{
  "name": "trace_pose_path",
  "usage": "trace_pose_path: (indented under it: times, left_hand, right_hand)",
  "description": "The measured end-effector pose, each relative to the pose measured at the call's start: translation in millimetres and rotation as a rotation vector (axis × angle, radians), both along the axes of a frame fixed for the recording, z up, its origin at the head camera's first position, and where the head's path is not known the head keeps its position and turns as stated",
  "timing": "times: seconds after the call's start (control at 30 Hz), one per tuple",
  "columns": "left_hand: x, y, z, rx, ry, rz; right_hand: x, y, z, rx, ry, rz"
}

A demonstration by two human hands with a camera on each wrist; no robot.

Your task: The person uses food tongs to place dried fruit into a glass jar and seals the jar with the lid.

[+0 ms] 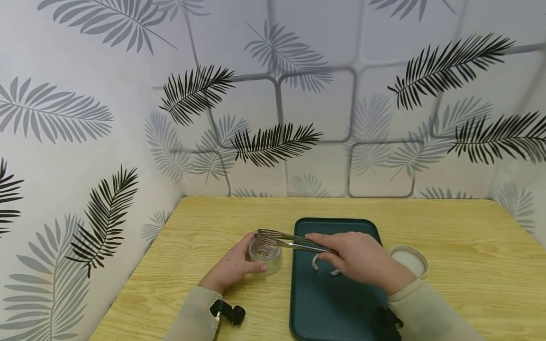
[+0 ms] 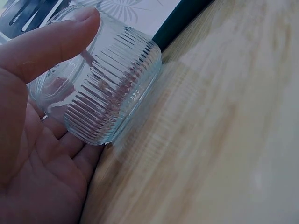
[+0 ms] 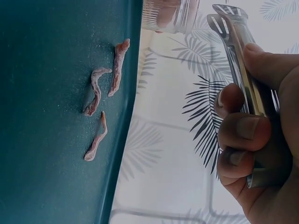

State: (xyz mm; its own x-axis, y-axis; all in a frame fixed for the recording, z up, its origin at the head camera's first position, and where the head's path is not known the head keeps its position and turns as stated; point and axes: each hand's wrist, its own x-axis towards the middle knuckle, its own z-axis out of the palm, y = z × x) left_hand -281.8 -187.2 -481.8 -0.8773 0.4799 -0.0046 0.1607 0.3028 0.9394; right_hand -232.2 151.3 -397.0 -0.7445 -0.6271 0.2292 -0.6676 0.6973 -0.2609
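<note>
My left hand (image 1: pixel 232 269) holds a ribbed clear glass jar (image 1: pixel 272 264) on the table, thumb on the near side and fingers round the far side. Inside, seen through the wall in the left wrist view, lie reddish-brown pieces (image 2: pixel 122 88). My right hand (image 1: pixel 362 258) grips metal tongs (image 1: pixel 298 243), whose slotted tips are over the jar's mouth. In the right wrist view the tips (image 3: pixel 229 18) look nearly together, and I see nothing between them. Three thin pinkish, whitish-coated strips (image 3: pixel 118 67) lie apart on the dark green tray (image 1: pixel 320 308).
A round pale lid (image 1: pixel 409 261) lies on the wooden table (image 1: pixel 460 265), just right of the tray. The jar stands left of the tray. A leaf-patterned wall covering (image 1: pixel 315 104) rises behind the table and along its left side.
</note>
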Motion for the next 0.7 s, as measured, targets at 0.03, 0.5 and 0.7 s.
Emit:
trace_pose_path:
  times: [0.03,0.5,0.7]
  left_hand:
    - [0.2,0.0,0.4,-0.002,-0.001,0.004]
    - [0.0,-0.6,0.8,0.007,0.016,-0.011]
    - [0.1,-0.7,1.0,0.025,0.017,-0.036]
  right_hand:
    - [0.2,0.0,0.0,0.000,-0.001,-0.001]
    - [3.8,18.4,-1.5,-0.011,-0.026,-0.026]
    - [7.7,36.2,-6.6,0.006,-0.099,-0.079]
